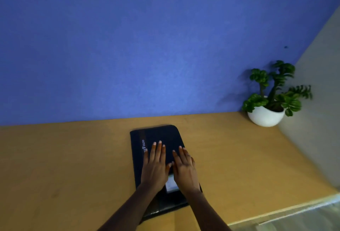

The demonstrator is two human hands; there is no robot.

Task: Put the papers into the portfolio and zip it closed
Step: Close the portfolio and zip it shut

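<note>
Fingers spread flat, gripping nothing, the left hand (154, 166) and right hand (184, 171) press on a black zippered fabric portfolio (158, 138) lying on a tan wooden desk (73, 157). They hide most of a pale paper (171, 184); zipper unclear.

My left hand (155, 168) covers part of the word on the portfolio (158, 135); my forearms leave the bottom edge.
</note>
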